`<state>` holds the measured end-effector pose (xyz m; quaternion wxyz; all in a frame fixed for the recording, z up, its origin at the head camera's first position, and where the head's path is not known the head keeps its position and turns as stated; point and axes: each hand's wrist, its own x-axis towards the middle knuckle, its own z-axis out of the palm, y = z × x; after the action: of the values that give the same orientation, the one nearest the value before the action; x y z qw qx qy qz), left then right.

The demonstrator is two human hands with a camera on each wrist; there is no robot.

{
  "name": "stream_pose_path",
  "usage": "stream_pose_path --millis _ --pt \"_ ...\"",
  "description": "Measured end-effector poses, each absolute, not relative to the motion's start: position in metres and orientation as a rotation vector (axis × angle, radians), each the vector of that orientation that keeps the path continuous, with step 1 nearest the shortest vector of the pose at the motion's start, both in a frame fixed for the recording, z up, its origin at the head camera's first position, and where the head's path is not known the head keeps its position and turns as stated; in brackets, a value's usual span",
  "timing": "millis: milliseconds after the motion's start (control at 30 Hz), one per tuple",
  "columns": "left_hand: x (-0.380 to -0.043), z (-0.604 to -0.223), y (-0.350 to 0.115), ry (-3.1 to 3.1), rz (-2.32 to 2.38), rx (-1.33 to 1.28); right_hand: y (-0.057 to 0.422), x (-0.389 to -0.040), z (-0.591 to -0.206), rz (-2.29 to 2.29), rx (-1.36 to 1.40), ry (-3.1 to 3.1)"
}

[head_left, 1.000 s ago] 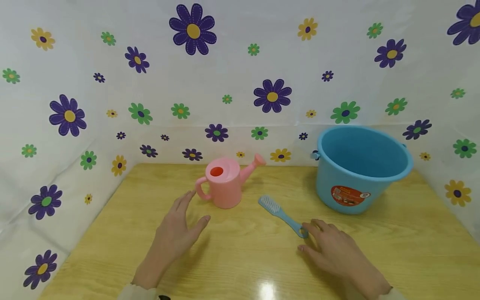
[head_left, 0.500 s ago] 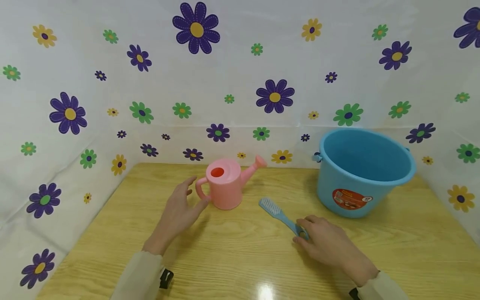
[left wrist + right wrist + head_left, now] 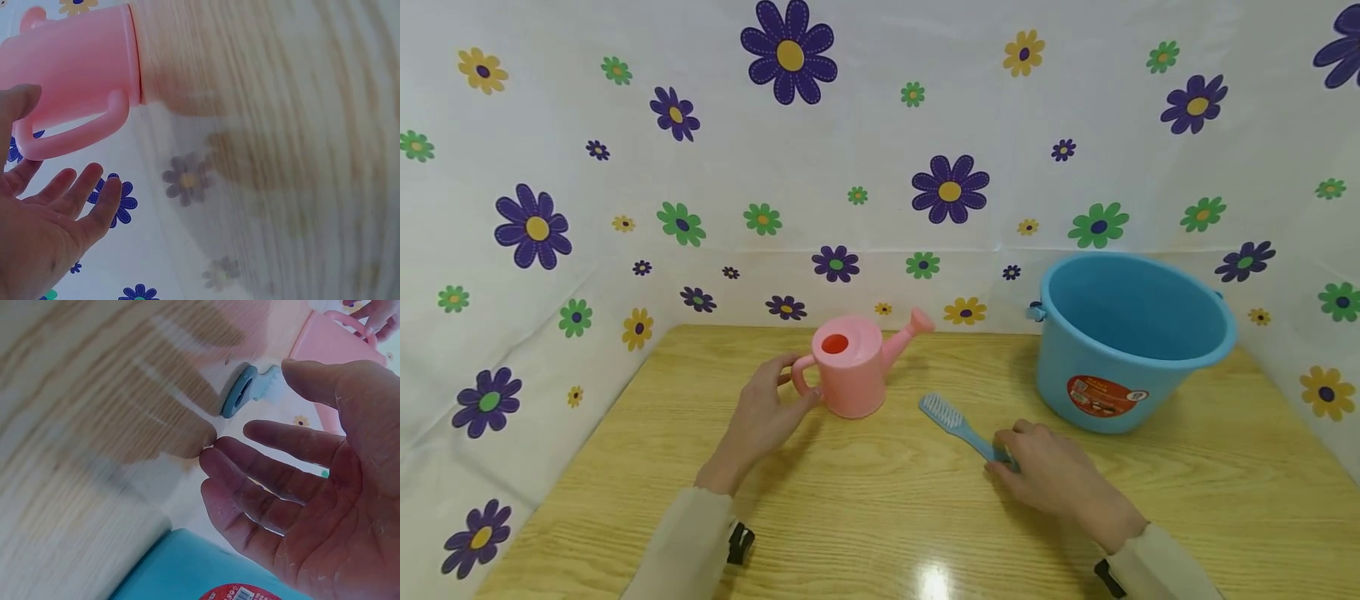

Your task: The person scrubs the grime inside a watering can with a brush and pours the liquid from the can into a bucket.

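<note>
A pink watering can (image 3: 859, 385) stands upright on the wooden table, its spout pointing right. My left hand (image 3: 763, 417) is at its handle (image 3: 78, 139). In the left wrist view the thumb overlaps the can's body, the index fingertip is right at the handle, and the other fingers are spread loosely. A light-blue brush (image 3: 973, 437) with white bristles lies on the table, bristle end toward the can. Over its handle end is my right hand (image 3: 1048, 471), thumb and fingers to either side. The right wrist view shows these fingers relaxed, apart from the handle's ringed end (image 3: 240, 392).
A large blue bucket (image 3: 1093, 367) with a red label stands at the back right, beyond my right hand. A white flowered sheet (image 3: 865, 142) hangs behind and along both sides of the wooden table (image 3: 865, 508).
My left hand has moved forward and right to the can's handle. My right hand has moved slightly left, over the brush's handle end. The can, brush and bucket have stayed in place.
</note>
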<state>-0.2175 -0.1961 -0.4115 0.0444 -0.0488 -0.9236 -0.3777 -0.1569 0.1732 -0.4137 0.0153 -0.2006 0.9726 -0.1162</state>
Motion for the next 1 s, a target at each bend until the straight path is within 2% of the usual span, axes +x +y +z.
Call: stream_pose_path --millis 600,1000 --pt "-0.224 -0.412 -0.174 -2.810 -1.356 -0.197 0.170 -0.162 -0.412 -0.400 -0.591 2.985" --pt "-0.217 -0.417 -0.172 -2.723 -1.436 -0.125 0.172 -0.162 -0.412 -0.411 -0.597 2.983"
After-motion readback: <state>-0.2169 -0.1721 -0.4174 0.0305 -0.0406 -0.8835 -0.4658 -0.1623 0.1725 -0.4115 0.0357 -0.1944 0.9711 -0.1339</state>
